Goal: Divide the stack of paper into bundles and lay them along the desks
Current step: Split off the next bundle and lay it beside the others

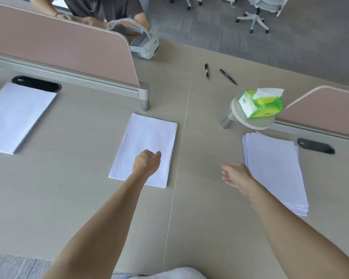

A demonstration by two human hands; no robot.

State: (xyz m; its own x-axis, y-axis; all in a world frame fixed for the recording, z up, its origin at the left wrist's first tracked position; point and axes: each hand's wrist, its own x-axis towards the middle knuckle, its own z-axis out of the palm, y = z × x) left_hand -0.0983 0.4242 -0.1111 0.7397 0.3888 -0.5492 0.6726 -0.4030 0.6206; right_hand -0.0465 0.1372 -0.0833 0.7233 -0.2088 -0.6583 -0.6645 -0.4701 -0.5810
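Three white paper bundles lie on the beige desks [201, 208]. A thick bundle [18, 115] rests at the far left. A thin middle bundle [149, 135] lies just left of the desk seam, and my left hand [146, 163] hovers over its near half with fingers curled, holding nothing. At the right a fanned, uneven stack [276, 170] lies flat. My right hand [235, 176] is at that stack's left edge, fingers loosely curled, with nothing in it that I can see.
Pink divider panels stand at the back left [58, 47] and back right [326, 109]. A green tissue pack [260, 104] sits on a small round shelf. Two pens [207, 71] and a white headset [143, 44] lie farther back. A person sits behind the left divider. Cable slots [315, 146] are set into the desks.
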